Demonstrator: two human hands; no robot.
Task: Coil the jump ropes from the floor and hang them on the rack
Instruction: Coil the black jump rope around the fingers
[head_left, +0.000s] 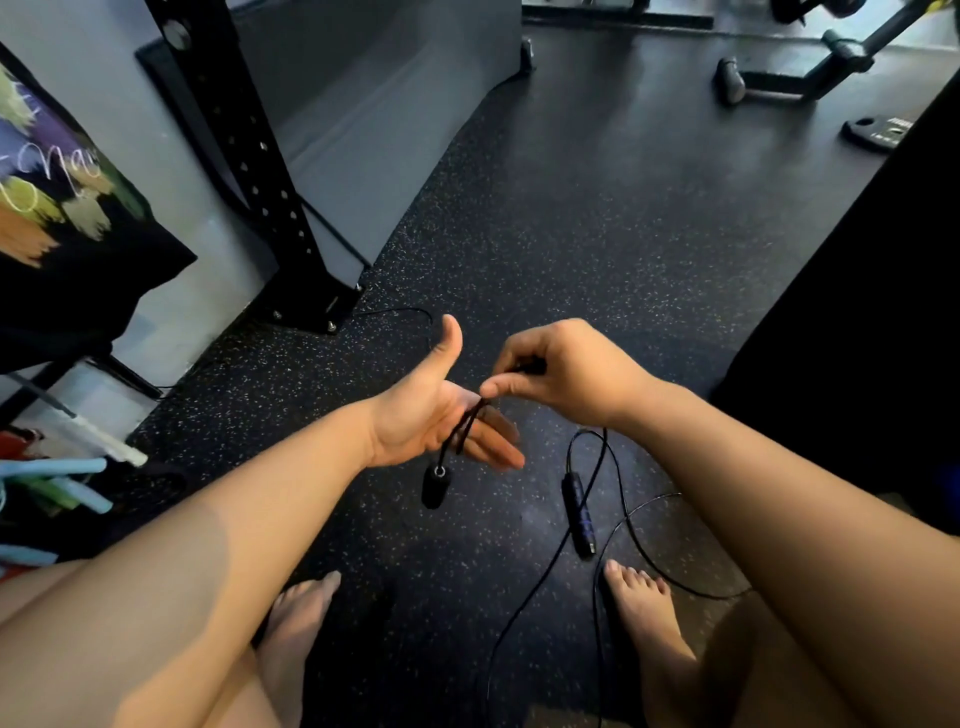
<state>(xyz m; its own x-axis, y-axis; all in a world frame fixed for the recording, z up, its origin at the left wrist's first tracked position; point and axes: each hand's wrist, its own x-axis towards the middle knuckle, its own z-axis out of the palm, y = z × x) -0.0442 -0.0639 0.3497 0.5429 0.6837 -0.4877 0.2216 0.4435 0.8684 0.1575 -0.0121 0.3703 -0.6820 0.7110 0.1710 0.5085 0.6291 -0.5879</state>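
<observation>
My left hand (439, 415) is held palm up with straight fingers and the thumb raised. Thin black rope strands (462, 431) lie across its palm, and a black handle (434, 486) dangles below it. My right hand (561, 371) hovers just right of the left palm and pinches the rope between thumb and fingers. A second black handle (581, 514) lies on the floor by my right foot, with thin black rope (628, 525) looping around it. The black perforated rack upright (244, 156) stands at the upper left.
Speckled black rubber floor (571, 234) spreads ahead. A dark bag with coloured print (62, 218) hangs at left, with light blue tubes (57, 478) below it. A bench frame (810, 73) and a black plate (878, 132) sit at the far right. My bare feet (644, 618) stand below.
</observation>
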